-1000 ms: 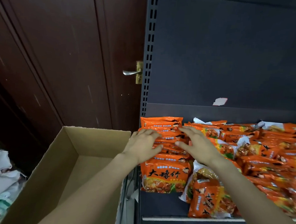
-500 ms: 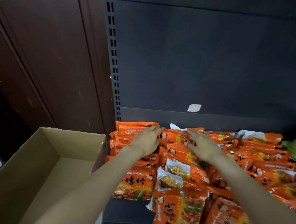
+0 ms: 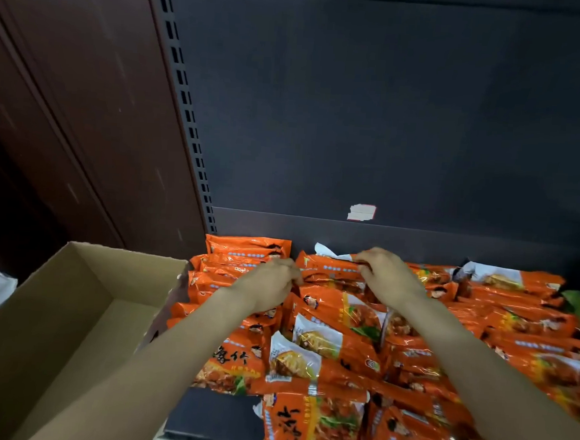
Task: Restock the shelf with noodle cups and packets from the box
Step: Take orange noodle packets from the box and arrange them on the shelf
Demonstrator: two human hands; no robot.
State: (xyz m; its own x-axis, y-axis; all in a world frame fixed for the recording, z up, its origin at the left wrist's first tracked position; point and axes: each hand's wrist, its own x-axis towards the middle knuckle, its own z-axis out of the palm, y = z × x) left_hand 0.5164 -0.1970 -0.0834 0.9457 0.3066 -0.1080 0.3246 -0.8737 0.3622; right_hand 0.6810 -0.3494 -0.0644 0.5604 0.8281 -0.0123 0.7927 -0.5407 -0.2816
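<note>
1. The dark shelf (image 3: 216, 417) had a dark back panel (image 3: 375, 115) and a slotted upright (image 3: 183, 99) at its left edge.
2. Orange noodle packets (image 3: 341, 343) lay on it in overlapping rows, reaching to the back panel.
3. A bare patch of the shelf showed at the front left.

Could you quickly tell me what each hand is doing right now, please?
Left hand: fingers curled, pinching the left end of an orange noodle packet at the back of the shelf.
Right hand: fingers curled, gripping the same packet's right part.
</note>
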